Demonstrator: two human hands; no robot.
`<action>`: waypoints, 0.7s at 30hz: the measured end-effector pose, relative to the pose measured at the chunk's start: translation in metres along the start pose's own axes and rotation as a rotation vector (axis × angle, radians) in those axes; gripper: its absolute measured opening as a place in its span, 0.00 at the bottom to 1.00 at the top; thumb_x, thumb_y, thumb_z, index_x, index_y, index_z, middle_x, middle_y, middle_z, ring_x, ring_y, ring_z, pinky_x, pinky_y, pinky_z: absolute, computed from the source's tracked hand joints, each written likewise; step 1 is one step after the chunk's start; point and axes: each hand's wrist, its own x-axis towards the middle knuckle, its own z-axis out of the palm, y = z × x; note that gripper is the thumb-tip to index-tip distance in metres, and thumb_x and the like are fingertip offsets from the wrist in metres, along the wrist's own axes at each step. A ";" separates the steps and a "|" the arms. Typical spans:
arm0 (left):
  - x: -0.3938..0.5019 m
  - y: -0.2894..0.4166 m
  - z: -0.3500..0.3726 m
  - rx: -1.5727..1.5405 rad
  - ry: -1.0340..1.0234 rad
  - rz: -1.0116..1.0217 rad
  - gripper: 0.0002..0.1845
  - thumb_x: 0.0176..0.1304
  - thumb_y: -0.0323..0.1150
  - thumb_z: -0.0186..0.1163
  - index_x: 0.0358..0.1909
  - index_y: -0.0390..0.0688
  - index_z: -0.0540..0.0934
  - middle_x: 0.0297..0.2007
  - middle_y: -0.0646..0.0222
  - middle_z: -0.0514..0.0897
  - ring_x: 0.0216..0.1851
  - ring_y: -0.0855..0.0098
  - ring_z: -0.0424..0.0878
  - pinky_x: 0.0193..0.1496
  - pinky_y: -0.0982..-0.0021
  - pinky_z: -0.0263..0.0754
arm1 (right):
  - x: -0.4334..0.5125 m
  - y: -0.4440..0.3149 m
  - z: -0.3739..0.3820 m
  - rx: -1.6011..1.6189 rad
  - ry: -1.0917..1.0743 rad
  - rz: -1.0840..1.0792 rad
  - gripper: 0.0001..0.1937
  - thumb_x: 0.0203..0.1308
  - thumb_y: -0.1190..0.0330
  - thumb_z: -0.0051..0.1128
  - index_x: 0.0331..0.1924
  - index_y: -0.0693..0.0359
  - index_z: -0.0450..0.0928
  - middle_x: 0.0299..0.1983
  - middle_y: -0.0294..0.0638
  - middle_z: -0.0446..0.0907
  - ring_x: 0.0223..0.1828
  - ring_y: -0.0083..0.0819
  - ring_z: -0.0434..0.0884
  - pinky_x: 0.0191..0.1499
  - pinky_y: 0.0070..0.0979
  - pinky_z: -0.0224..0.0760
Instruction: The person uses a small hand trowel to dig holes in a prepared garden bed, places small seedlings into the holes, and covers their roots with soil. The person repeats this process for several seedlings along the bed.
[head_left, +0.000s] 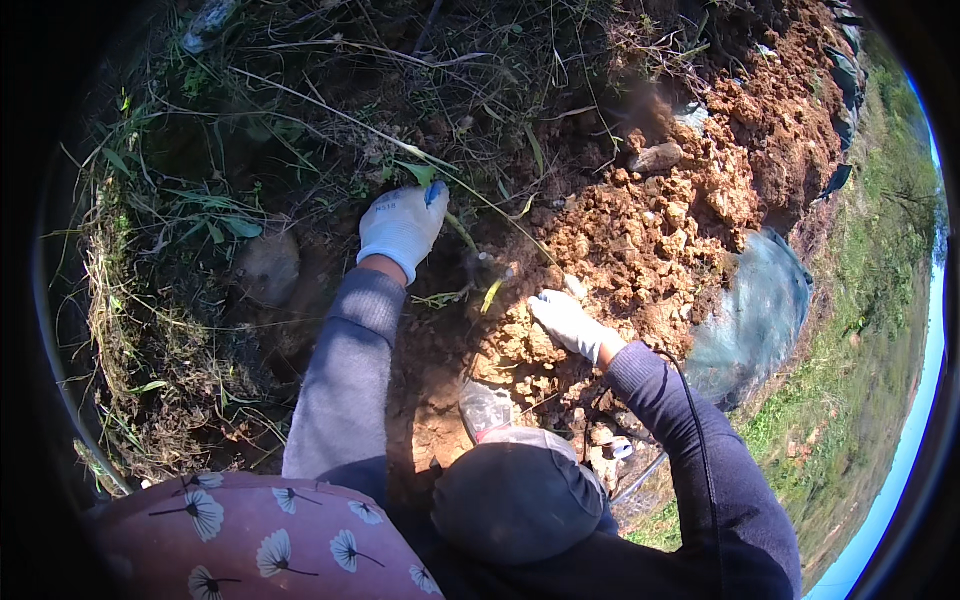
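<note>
My left hand (405, 225), in a white knit work glove with blue on the thumb, is low against the weedy ground. Its fingers are curled down out of sight, so what they hold cannot be told. Just right of it rises a thick green plant stem (461, 232), with cut-looking pale ends (487, 259) close by. My right hand (566, 322), also gloved, rests at the loose orange-brown soil (637, 240), its fingertips partly hidden. Beside its knuckles lies a small whitish piece (575, 286). A long thin grass stalk (390, 139) slants across from the upper left toward that piece.
Green-grey sheeting or sacks (757, 315) edge the soil heap on the right, above a grassy slope (847, 390). A stone (656, 157) sits in the soil; a larger rock (268, 266) lies left. A dark cable (701, 442) runs along my right sleeve.
</note>
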 end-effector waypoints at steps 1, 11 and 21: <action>0.001 0.002 0.000 -0.015 -0.001 0.009 0.28 0.66 0.53 0.38 0.33 0.44 0.83 0.36 0.55 0.83 0.39 0.52 0.80 0.43 0.54 0.74 | 0.000 -0.016 0.007 -0.101 -0.111 0.021 0.13 0.63 0.63 0.42 0.40 0.66 0.71 0.38 0.55 0.76 0.40 0.47 0.76 0.40 0.37 0.69; 0.005 0.013 0.010 -0.036 0.026 0.077 0.28 0.66 0.54 0.39 0.32 0.44 0.83 0.34 0.54 0.82 0.38 0.51 0.80 0.43 0.53 0.73 | -0.003 -0.055 0.109 1.178 -0.051 0.235 0.29 0.61 0.58 0.52 0.64 0.61 0.59 0.51 0.46 0.74 0.51 0.38 0.75 0.55 0.30 0.68; 0.004 0.018 0.000 -0.048 -0.009 0.044 0.27 0.66 0.53 0.39 0.33 0.45 0.83 0.36 0.55 0.83 0.39 0.52 0.80 0.44 0.54 0.74 | 0.058 -0.127 0.129 0.152 -0.555 -0.458 0.22 0.62 0.62 0.39 0.60 0.55 0.67 0.42 0.54 0.80 0.43 0.51 0.79 0.46 0.41 0.70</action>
